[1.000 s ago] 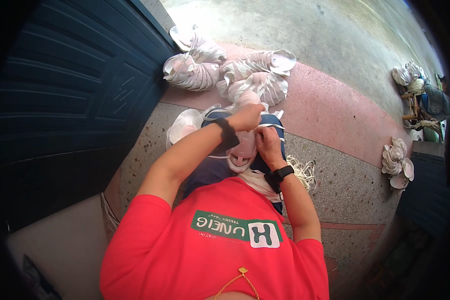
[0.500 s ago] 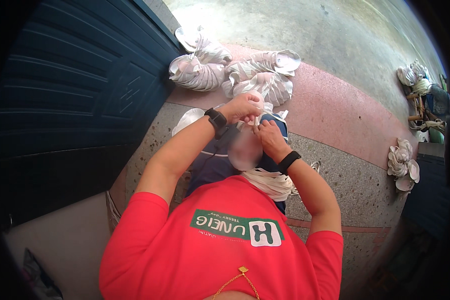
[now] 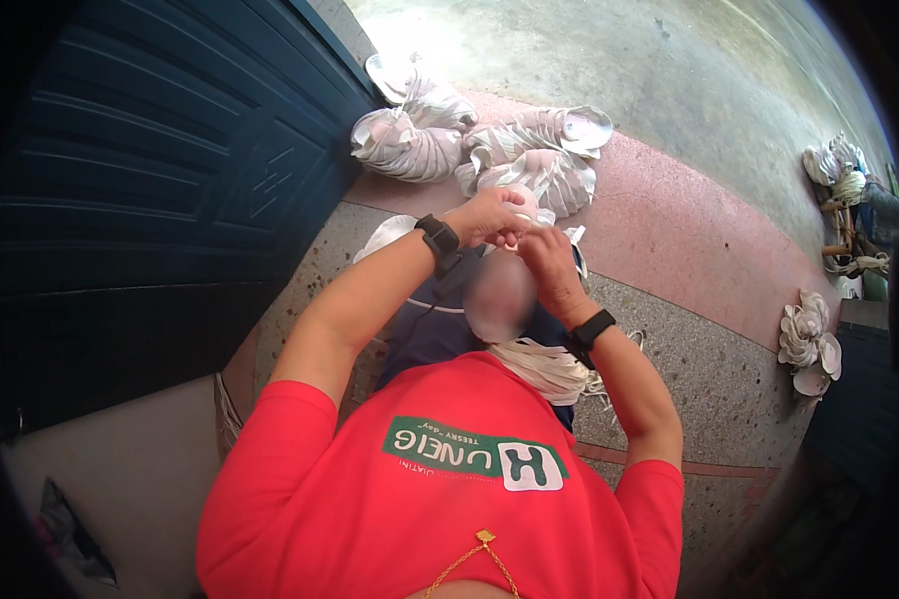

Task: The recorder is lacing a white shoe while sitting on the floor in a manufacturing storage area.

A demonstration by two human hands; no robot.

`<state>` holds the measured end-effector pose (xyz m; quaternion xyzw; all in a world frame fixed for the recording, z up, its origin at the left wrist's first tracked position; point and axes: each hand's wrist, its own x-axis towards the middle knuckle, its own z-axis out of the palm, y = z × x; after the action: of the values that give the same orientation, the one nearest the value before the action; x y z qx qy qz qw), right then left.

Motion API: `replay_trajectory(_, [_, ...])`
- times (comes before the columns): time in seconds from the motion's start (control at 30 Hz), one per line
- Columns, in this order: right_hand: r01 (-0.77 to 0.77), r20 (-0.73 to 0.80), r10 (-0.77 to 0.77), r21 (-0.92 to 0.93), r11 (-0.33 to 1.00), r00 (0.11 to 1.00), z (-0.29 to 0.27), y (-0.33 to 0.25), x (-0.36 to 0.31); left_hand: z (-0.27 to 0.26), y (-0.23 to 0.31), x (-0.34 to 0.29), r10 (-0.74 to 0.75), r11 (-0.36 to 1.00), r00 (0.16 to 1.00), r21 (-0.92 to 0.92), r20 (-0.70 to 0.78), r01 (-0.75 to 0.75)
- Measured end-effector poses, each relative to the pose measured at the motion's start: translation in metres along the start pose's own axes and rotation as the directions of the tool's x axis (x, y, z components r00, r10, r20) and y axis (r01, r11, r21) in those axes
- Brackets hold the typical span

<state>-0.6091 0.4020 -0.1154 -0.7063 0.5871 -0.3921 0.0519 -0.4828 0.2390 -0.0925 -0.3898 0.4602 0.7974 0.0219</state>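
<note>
"Pink shoe top [image 3: 498, 292]! Where is it?"

"Just past the red shirt [image 3: 440, 469], over the dark blue trousers [image 3: 415, 344]."

"Which way does it point?"

"Its long way runs straight out from the shirt, leaning a tiny bit right. A round pink end is farthest from the shirt. The near end is all blurry, so I can't tell toe from heel."

"And the hands?"

"The left hand [image 3: 489, 218] and the right hand [image 3: 559, 275] both have curled fingers, and the tips come close together over the shoe top. I can't tell what they pinch."

"What else?"

"White strands [image 3: 544, 369] lie right by the shirt's front edge. Bunches of shoe tops [image 3: 534, 150] sit farther out from the shirt. A blue door [image 3: 170, 170] is left of the shirt."
</note>
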Motion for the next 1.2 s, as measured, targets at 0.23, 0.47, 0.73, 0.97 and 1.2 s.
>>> replay_trajectory(0.23, [0.09,-0.631,0.149,0.33,0.94,0.761,-0.281,-0.072,0.069,0.031,-0.013,0.013,0.025,0.938,0.999,0.346,-0.031,-0.013])
replay_trajectory(0.47, [-0.395,-0.294,0.679,0.633,0.665,0.673,-0.233,-0.014,0.033,-0.02,-0.054,-0.002,0.582,0.369,0.813,0.89,0.004,-0.269])
replay_trajectory(0.73, [-0.561,0.342,0.529,-0.007,0.828,0.777,0.04,-0.013,-0.02,-0.032,-0.062,-0.017,0.614,0.366,0.786,0.855,0.075,-0.368])
replay_trajectory(0.97, [-0.442,0.137,0.489,-0.271,0.855,0.862,0.069,-0.024,-0.027,-0.029,-0.051,-0.033,0.281,0.793,0.951,0.59,-0.13,-0.154])
replay_trajectory(1.2, [-0.443,0.164,0.497,-0.281,0.852,0.852,0.074,-0.022,-0.026,-0.036,-0.076,-0.016,0.609,0.497,0.793,0.787,-0.018,-0.364])
